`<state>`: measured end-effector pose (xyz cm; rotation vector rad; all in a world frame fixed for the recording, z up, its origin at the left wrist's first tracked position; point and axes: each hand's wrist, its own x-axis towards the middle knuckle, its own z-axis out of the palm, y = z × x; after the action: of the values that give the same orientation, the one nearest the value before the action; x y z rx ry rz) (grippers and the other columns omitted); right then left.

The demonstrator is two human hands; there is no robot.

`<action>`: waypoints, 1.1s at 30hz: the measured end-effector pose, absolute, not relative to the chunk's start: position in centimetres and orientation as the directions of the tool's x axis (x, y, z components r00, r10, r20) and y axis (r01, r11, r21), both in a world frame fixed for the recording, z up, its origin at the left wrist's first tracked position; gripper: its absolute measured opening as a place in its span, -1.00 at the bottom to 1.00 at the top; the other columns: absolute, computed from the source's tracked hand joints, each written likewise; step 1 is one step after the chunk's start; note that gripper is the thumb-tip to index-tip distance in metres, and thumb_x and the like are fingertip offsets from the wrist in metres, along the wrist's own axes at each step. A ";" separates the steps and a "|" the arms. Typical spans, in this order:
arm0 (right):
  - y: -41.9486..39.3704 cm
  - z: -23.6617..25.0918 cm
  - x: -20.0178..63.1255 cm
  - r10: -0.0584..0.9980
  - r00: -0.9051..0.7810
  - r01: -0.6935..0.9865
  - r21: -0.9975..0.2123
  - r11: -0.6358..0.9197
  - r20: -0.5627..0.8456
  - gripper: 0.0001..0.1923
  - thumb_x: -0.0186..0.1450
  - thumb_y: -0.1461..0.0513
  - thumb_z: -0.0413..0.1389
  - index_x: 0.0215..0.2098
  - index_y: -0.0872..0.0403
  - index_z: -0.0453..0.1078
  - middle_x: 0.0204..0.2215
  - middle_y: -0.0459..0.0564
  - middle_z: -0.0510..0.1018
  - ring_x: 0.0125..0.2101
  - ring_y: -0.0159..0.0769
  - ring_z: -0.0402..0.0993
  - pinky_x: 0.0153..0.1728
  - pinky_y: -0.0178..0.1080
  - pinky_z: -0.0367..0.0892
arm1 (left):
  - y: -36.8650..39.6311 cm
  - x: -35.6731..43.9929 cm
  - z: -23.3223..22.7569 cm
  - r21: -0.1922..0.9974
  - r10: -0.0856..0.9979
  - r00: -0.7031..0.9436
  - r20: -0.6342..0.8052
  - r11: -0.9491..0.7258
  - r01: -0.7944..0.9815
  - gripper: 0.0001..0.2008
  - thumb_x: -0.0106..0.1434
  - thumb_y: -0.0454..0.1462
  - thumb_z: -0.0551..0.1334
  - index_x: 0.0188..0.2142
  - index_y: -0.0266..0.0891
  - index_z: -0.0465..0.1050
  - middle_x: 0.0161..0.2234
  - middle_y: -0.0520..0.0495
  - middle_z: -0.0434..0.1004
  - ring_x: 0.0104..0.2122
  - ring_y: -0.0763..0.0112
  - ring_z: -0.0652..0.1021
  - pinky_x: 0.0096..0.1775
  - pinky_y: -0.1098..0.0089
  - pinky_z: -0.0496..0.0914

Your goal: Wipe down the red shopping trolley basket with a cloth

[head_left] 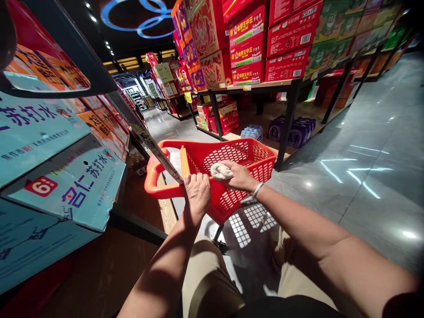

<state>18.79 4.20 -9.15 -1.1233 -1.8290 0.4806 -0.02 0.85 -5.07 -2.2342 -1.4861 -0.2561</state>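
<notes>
At the centre of the frame, a person's bare right grip [240, 175] is closed around a bunched, off-white cloth [221, 171], by the near rim of a red plastic basket [218, 205]; whether cloth and rim touch, I cannot tell. Just to its left, the left grip [198, 192] is curled shut over that rim, at the lower end of a pole [155, 151] slanting from the upper left; whether it holds the pole too is unclear. The cloth looks light, soft and easily folded; a loose hold through its wadded middle should do. The basket looks stiff and smooth, best held by its thick rim. Pale blue boxes [62, 185] at the left edge read 名仁苏打水, soda water, with a white 6 on a red badge [41, 183]. Red boxes [247, 51] at upper centre read 金锣王中王 in yellow; smaller print is too fine to make out.
</notes>
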 end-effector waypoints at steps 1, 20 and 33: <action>3.8 -8.9 17.0 0.822 -0.170 0.442 -0.703 0.557 0.544 -0.40 0.12 0.36 0.19 0.14 -0.04 0.44 0.02 -0.06 0.58 -0.01 -0.24 0.52 0.03 -0.24 0.44 | 0.9 0.0 -5.0 -0.258 0.837 0.403 0.369 -0.324 0.910 -0.70 0.33 -0.43 0.02 -0.20 -0.33 0.54 -0.25 -0.29 0.54 -0.14 0.02 0.50 0.08 0.02 0.23; 3.4 -6.7 16.7 0.936 -0.079 0.540 -0.775 0.329 0.343 -0.46 0.08 0.32 0.21 0.05 -0.07 0.48 -0.22 -0.10 0.66 -0.24 -0.20 0.57 -0.26 -0.27 0.43 | 0.4 0.3 -5.7 -0.310 0.783 0.505 0.364 -0.409 0.858 -0.70 0.38 -0.37 0.04 -0.11 -0.30 0.56 -0.19 -0.27 0.54 -0.15 0.06 0.46 0.02 0.07 0.26; 5.5 -14.5 26.7 0.776 0.323 0.790 -0.605 0.094 0.542 -0.42 0.17 0.31 0.13 0.17 -0.01 0.40 0.06 0.12 0.46 0.09 0.00 0.38 0.20 0.09 0.26 | 1.9 1.5 -3.1 -0.255 0.894 0.423 0.151 -0.378 0.890 -0.67 0.44 -0.37 -0.01 -0.12 -0.25 0.56 -0.18 -0.22 0.61 -0.16 0.11 0.58 -0.14 0.15 0.30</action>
<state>26.65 5.49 -14.52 -1.6593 -1.4340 -0.0201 1.46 1.86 -3.15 -2.3848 -1.5439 0.0179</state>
